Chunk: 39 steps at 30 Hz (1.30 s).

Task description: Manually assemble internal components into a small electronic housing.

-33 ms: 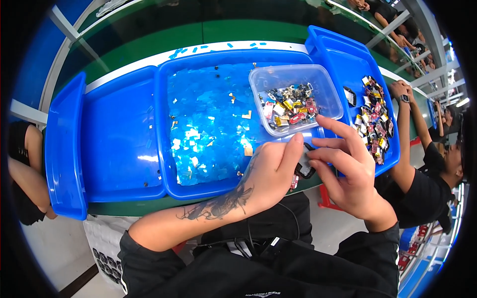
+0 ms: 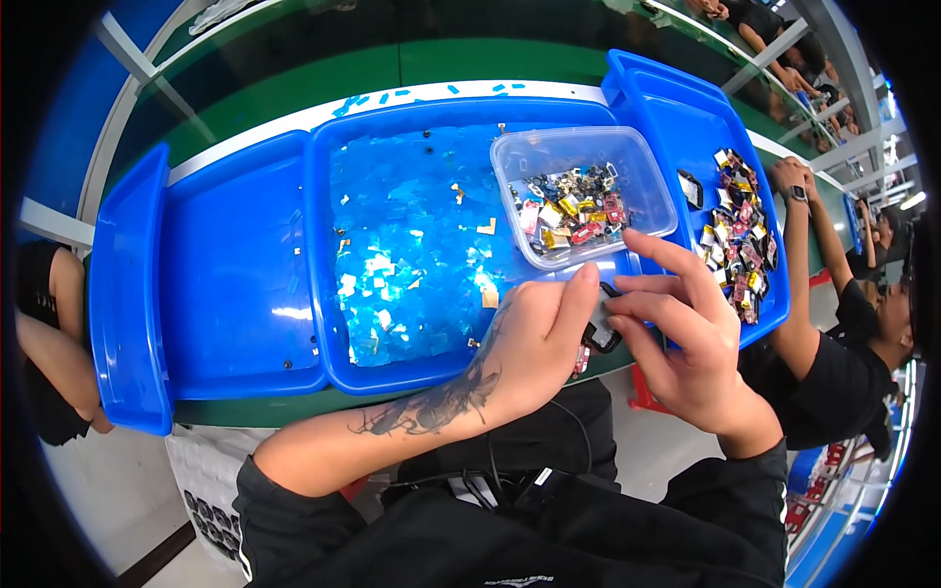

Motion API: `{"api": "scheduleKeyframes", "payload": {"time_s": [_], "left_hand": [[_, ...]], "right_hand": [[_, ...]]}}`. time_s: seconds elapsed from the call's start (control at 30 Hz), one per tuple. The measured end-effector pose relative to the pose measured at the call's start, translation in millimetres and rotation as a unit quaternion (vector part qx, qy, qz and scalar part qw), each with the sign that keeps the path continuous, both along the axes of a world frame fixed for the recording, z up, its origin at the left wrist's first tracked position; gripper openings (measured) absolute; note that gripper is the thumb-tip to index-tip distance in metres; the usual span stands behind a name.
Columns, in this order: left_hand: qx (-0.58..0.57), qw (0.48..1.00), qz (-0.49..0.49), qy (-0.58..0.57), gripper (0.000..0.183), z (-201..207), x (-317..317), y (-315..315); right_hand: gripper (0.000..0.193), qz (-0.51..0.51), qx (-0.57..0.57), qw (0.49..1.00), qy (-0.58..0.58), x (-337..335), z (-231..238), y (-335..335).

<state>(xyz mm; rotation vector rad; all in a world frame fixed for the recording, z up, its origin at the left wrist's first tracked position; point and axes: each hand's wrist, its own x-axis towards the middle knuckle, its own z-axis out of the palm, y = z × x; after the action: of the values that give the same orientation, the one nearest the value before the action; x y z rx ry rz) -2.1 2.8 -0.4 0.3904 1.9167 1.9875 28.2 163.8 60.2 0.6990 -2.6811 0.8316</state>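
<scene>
Head view: pose practically unchanged since the earlier frame.
Left hand [image 2: 544,328]: clamped on the black casing [image 2: 602,336].
Right hand [image 2: 691,338]: fingertips touching it; cannot tell whether pinching.
Casing's place: still between both hands.

Black top [image 2: 627,539], white sleeve stripes [image 2: 244,563], dark tattoo [image 2: 436,408] along left forearm [image 2: 328,453]

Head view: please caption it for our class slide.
Left hand and right hand hold a black-edged rectangular part near a clear plastic box.
</scene>
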Motion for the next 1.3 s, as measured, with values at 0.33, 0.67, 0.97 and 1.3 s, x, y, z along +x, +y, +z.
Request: {"api": "scheduleKeyframes", "payload": {"time_s": [0.33, 0.67, 0.97, 1.3], "left_hand": [[-0.049, 0.998, -0.029, 0.002, 0.048, 3.4, 3.9, -4.2], [-0.06, 0.997, -0.022, 0.041, 0.048, -2.8, 4.4, -2.0], [-0.054, 0.998, -0.027, 0.033, 0.059, 3.7, 1.9, -0.6], [-0.036, 0.998, -0.024, 0.035, 0.048, -3.9, 3.4, 0.6]], "right_hand": [[0.017, -0.003, -0.012, 0.999, 0.038, 1.0, -12.0, -3.9], [0.018, 0.011, -0.014, 0.999, 0.038, 2.9, -18.6, -2.1], [0.017, -0.026, -0.035, 0.996, 0.078, 6.4, -15.6, 0.3], [0.018, 0.061, 0.133, 0.986, 0.081, -2.9, -3.6, 0.5]]}}
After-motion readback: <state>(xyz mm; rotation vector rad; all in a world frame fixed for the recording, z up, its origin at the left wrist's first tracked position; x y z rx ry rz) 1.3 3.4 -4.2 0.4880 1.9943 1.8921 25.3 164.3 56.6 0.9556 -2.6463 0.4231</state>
